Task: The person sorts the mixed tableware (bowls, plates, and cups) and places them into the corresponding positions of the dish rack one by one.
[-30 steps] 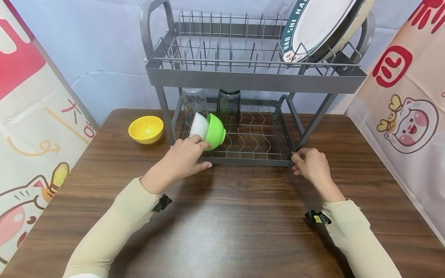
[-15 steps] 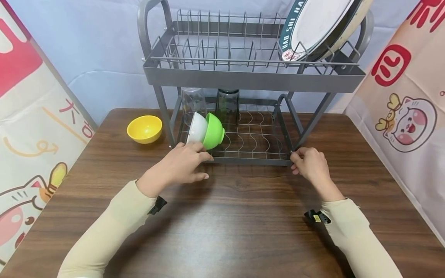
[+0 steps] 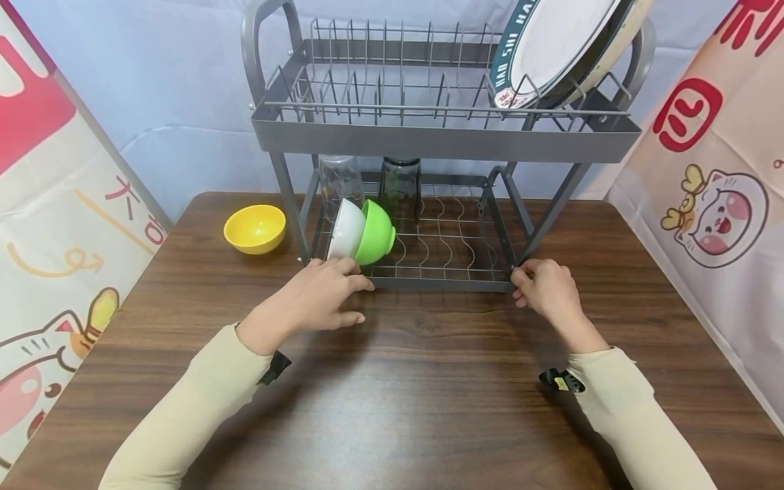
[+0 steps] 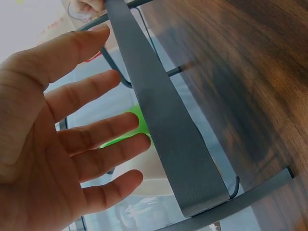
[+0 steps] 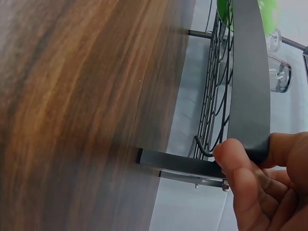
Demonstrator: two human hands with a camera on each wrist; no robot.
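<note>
A white bowl and a green bowl stand tilted on edge, side by side, on the lower tier of a grey two-tier dish rack. My left hand is at that tier's front rail, just in front of the bowls. Its fingers are spread and loosely bent in the left wrist view, with nothing between them and the rail beside the fingertips. My right hand pinches the rack's front right lower corner. In the right wrist view its thumb and fingers are around the rail's end.
A yellow bowl sits upright on the wooden table, left of the rack. A clear glass and a darker glass stand behind the tilted bowls. A large oval plate with a green rim leans in the upper tier's right end.
My left hand has drawn back from the bowls, slightly toward me and to the left. The white bowl now shows more fully. My right hand keeps its hold on the rack's corner.
</note>
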